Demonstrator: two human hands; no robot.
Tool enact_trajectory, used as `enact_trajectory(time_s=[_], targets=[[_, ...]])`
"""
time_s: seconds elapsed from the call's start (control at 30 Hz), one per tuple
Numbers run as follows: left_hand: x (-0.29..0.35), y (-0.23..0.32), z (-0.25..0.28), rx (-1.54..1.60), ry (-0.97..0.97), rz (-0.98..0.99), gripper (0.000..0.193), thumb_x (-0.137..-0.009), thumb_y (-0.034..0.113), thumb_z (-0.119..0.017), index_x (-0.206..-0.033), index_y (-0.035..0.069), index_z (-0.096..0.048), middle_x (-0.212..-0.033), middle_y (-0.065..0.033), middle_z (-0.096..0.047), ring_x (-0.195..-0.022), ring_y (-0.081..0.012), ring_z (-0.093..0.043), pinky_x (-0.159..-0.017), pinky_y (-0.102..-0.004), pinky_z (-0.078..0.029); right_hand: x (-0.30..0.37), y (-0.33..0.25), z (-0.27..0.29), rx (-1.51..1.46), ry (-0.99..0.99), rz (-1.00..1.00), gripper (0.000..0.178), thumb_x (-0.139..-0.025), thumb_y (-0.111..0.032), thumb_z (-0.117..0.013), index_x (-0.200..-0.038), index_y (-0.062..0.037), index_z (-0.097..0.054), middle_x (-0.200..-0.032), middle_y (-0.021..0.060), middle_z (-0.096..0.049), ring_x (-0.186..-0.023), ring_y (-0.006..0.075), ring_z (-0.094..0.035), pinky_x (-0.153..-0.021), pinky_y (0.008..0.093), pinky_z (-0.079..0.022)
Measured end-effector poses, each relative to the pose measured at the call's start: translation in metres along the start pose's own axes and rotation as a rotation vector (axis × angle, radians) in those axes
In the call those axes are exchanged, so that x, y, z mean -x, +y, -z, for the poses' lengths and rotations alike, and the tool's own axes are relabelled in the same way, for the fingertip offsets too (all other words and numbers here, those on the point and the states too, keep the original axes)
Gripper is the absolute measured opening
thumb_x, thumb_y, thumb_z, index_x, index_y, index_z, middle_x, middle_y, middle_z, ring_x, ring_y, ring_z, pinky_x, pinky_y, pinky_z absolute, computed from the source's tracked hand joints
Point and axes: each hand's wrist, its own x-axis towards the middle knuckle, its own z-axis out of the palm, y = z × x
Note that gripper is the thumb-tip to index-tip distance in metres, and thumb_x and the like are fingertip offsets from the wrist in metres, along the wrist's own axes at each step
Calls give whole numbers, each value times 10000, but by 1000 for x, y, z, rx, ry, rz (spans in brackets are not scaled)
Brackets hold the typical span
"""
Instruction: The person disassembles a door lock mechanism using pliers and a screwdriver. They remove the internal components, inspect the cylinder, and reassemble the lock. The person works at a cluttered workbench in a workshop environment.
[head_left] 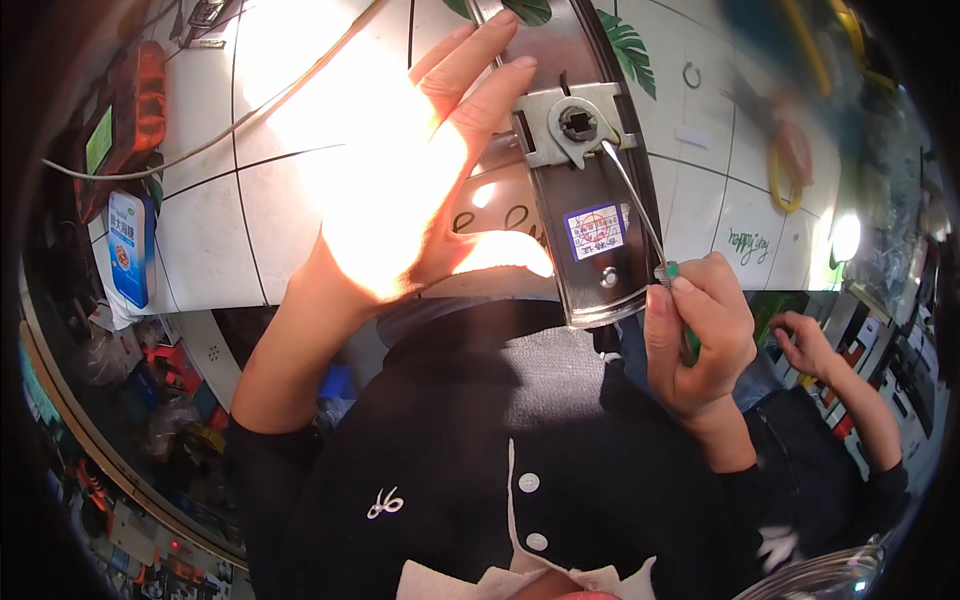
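A long dark metal lock panel [583,190] lies back-up on the table, its rounded end near my body. Across it sits a silver bracket [548,125] with a round rotating hub [578,124] that has a cross-shaped hole. My right hand [703,335] grips a screwdriver [635,195] with a green handle; its shaft slants up to the hub's rim. Strong sunlight washes out much of my left hand [410,200]. Its fingers stretch out along the panel's left side, and the thumb reaches the panel's lower left edge. Whether the fingertips press on the metal is hard to see.
An orange-and-black meter [135,120] and a blue-and-white box [130,250] stand at the left. A thin cable [270,97] crosses the tabletop [205,215]. Yellow-and-red-handled pliers [790,165] and a small ring [691,75] lie right. Another person's hand [808,345] is at lower right.
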Motion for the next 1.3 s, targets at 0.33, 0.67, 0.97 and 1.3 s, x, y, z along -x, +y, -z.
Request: enact_trajectory(time_s=[0.33,0.67,0.97,1.3], targets=[[-5,4,-10,-162,145,-69,917,-713,422,-829,-1422,-5,-435,-1513,-255,-338,-1379,-396,-375,-1088,-457,-370,-5,-7,-4,32,123,-72,297,-761,114,-731,-991,19,-568,-747,136,-617,-616,238,-585,-533,295,-450],[-4,5,-17,-124,271,-76,881,-692,518,-811,-1362,41,-495,-1377,-192,-475,-1242,-353,-502,-1026,-522,-401,-2,-3,21,-3,130,-184,257,-791,56,-736,-1002,24,-592,-846,112,-641,-671,185,-582,-608,274,-463],[-63,15,68,-694,-363,-258,828,-790,490,-711,-1444,89,-397,-1473,-147,-382,-1367,-316,-368,-1133,-556,-259,8,5,32,-239,87,-359,228,-980,1,-477,-1183,25,-578,-1030,108,-570,-828,152,-573,-789,270,-468],[-120,2,73,-566,-535,-332,367,-847,129,-639,-1196,107,-531,-1141,-48,-605,-1155,-218,-573,-1165,-546,-245,-16,-7,-5,103,-18,-350,806,-620,-104,-822,-1343,-3,-480,-1187,183,-529,-957,330,-586,-801,341,-515]])
